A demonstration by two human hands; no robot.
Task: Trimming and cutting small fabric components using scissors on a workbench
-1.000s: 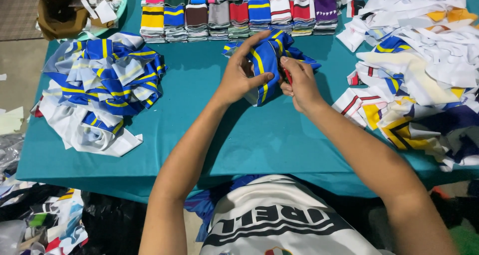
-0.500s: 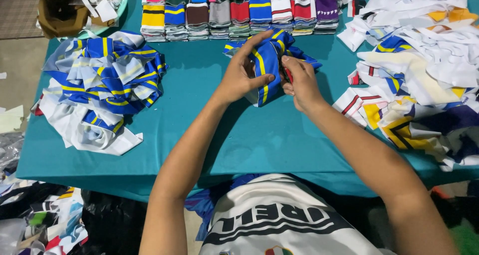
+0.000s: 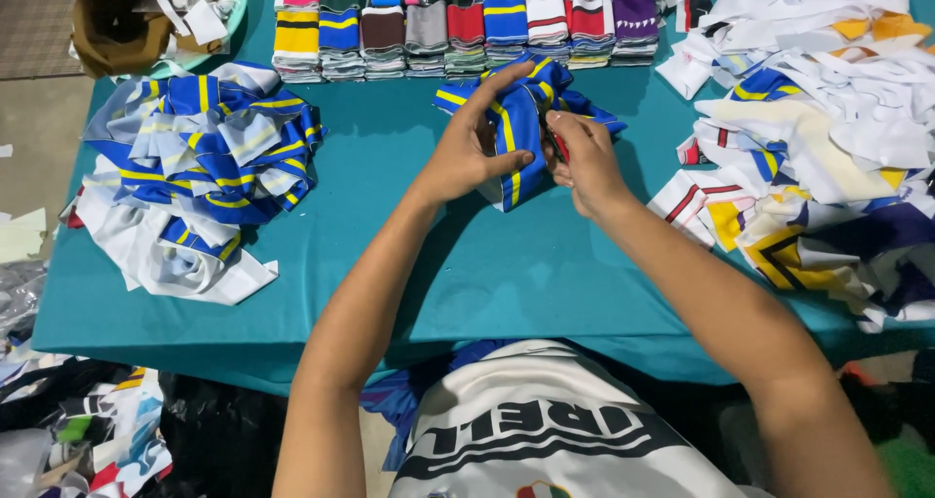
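From the head camera, your left hand (image 3: 467, 152) is curled around a bunch of blue fabric trim pieces with yellow stripes (image 3: 521, 118), fingers stretched over the top and thumb pressed against the lower edge. Your right hand (image 3: 584, 162) meets it from the other side, fingers closed in a pinch on the same bunch near its middle; something small and reddish shows between the fingers, too hidden to identify. The bunch sits low over the teal surface (image 3: 467, 264), a little past its middle, with its far ends fanned out toward the back.

Just behind the bunch, a row of folded ribbed trims (image 3: 458, 26) in yellow, blue, brown, grey, red, white and purple is stacked side by side along the far edge. To your left, well apart from your hands, lies a loose heap of blue, yellow and white pieces (image 3: 195, 167). To your right, a larger pile of mostly white scraps (image 3: 828, 128) with yellow, navy and red bits spreads to the surface edge. In the far left corner is a brown bag (image 3: 127, 21) holding paper scraps. More fabric scraps (image 3: 88, 430) lie on the floor at lower left.
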